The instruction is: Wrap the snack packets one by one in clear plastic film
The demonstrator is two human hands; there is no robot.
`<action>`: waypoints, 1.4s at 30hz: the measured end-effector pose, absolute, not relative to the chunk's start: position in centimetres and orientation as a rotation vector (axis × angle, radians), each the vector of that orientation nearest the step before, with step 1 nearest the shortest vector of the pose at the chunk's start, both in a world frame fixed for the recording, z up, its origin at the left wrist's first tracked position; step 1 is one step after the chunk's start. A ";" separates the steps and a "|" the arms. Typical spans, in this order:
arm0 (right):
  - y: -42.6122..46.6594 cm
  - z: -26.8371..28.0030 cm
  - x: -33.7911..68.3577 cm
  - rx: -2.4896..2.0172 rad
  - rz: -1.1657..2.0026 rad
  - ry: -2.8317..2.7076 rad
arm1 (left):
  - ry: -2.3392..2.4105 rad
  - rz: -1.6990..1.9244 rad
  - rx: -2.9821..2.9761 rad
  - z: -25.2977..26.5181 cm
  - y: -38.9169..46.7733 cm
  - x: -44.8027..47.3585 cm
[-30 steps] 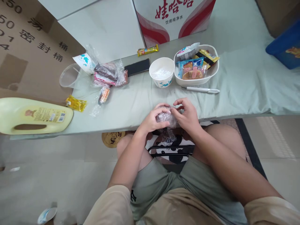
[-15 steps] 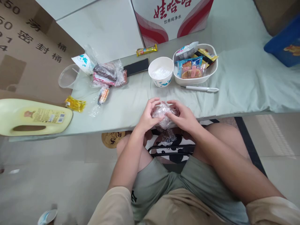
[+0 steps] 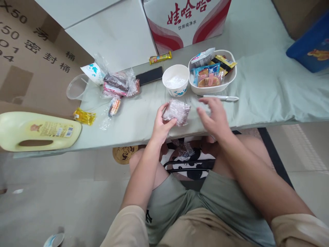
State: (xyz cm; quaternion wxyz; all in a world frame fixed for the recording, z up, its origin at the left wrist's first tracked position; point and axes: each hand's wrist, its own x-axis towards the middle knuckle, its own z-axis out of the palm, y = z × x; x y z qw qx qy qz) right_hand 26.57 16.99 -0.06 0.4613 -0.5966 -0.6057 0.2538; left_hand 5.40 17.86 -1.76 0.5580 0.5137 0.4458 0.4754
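My left hand [image 3: 162, 125] grips a small packet wrapped in clear plastic film [image 3: 177, 112], held over the table's front edge; something reddish-brown shows through the wrap. To the right of it, my right hand [image 3: 214, 115] is apart from the packet, its fingers spread and slightly blurred, with nothing visible in them. Just beyond the fingers lies a white capped pen or cutter [image 3: 221, 98]. A paper cup [image 3: 176, 77] with crumpled clear film inside stands behind the packet. Beside the cup is a white tub [image 3: 212, 90] holding several packaged snacks [image 3: 208, 76].
On the left are film-wrapped snack bars [image 3: 118, 84], a black phone [image 3: 149, 75], a tipped paper cup [image 3: 93, 72], a clear plastic lid [image 3: 77, 86], a yellow packet [image 3: 86, 116] and a pale yellow jug [image 3: 38, 132]. Cartons [image 3: 190, 29] stand behind; a blue container [image 3: 309, 48] is at right.
My right hand has let go of the wrapped packet and moved right, toward the white pen-like tool. My left hand keeps the packet, now slightly higher and farther over the table.
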 end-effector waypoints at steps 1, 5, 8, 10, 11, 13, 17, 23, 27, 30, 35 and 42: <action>17.4 -0.1 27.6 -1.543 0.474 -1.524 | 1.082 1.139 1.225 -2.0 18.1 4.9; 18.2 -1.4 30.9 -1.835 0.179 -1.575 | 1.185 1.161 1.298 -2.7 18.6 3.3; 18.1 -2.4 31.8 -1.938 0.175 -1.614 | 1.229 1.187 1.352 -2.8 18.6 3.1; 17.9 -2.3 31.6 -1.937 0.227 -1.637 | 1.258 1.194 1.356 -2.6 18.5 3.2; 17.7 -2.0 31.4 -1.901 0.271 -1.650 | 1.274 1.194 1.361 -2.5 18.5 3.3; 17.3 -1.2 30.4 -1.757 0.413 -1.690 | 1.308 1.185 1.386 -2.4 18.4 3.5; 16.0 0.1 27.6 -1.494 0.778 -1.757 | 1.372 1.140 1.479 -2.4 18.3 3.7; 15.3 -0.3 24.9 -1.340 0.765 -1.855 | 1.399 1.137 1.578 -2.7 18.2 3.8; 15.4 -0.9 24.6 -1.362 0.696 -1.861 | 1.359 1.132 1.610 -2.6 18.2 3.9; 15.3 -1.3 24.6 -1.367 0.699 -1.840 | 1.313 1.131 1.616 -2.6 18.1 4.3; 15.4 -1.4 25.1 -1.469 0.628 -1.893 | 1.264 1.251 1.439 -2.8 18.7 4.2; 16.1 -1.6 26.8 -1.664 0.513 -1.806 | 1.313 1.319 1.218 -2.4 19.3 2.4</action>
